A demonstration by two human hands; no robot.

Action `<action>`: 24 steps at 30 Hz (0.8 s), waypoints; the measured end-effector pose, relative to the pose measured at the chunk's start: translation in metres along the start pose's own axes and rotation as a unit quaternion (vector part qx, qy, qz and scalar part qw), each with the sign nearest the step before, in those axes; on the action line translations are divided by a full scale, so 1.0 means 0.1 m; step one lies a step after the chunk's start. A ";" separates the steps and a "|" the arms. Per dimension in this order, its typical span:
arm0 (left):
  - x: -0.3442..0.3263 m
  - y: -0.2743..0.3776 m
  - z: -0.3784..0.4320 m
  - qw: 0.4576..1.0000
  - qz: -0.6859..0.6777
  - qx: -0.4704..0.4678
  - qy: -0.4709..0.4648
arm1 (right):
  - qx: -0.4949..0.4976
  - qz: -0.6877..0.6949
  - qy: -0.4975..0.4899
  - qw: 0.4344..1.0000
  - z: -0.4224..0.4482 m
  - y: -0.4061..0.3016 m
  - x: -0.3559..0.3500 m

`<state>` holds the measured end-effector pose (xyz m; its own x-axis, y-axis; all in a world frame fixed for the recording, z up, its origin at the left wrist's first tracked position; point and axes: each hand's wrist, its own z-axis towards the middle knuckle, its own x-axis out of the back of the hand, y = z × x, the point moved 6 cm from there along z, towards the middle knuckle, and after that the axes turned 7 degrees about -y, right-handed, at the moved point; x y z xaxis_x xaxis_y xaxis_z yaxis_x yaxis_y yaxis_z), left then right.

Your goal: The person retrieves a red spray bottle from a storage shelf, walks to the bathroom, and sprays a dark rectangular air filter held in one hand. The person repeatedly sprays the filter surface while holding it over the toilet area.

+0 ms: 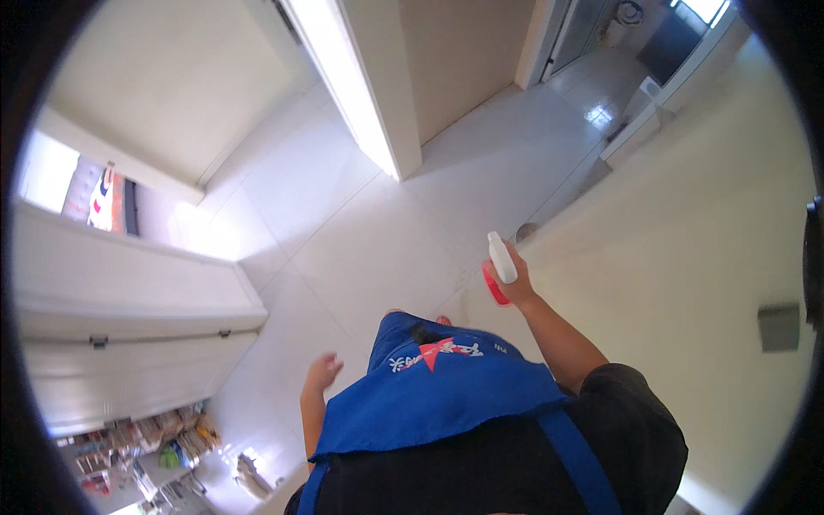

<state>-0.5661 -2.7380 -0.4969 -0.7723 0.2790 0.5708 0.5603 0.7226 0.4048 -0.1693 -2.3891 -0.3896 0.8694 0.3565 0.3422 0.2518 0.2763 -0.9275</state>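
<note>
My right hand (523, 273) grips a spray bottle (501, 257) with a white spray head and a red part below it, held out over the floor beside the wall. Its nozzle end points away from me. At my left side, my left hand (324, 371) hangs with loosely curled, slightly blurred fingers and nothing visible in it. I wear a blue apron (438, 399) with a red star and white writing over a black short-sleeved shirt. Toes show just past the apron's far edge.
Glossy pale floor tiles (347, 257) lie ahead. A wall corner (400, 170) juts out between two passages. A long cream wall (669, 244) runs along my right, with a round object (526, 232) at its base. Cluttered shelves (154, 444) stand beyond the white door (141, 360) on the left.
</note>
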 end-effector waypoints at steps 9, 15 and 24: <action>1.70 1.72 2.01 0.991 0.102 -0.087 0.004 | -0.068 0.020 0.158 0.985 2.15 0.53 0.52; 2.90 4.88 4.14 0.932 0.140 -0.333 0.024 | -0.078 -0.111 0.298 0.945 3.01 0.58 1.38; 2.17 8.25 5.40 0.903 0.161 -0.377 -0.126 | -0.076 -0.075 0.404 0.909 4.03 1.87 3.05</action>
<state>-0.4334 -1.7395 -0.4248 -0.5234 0.6015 0.6036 0.7397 -0.0309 0.6722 -0.0283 -1.8689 -0.3976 0.8332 -0.4629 0.3025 0.3964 0.1186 -0.9104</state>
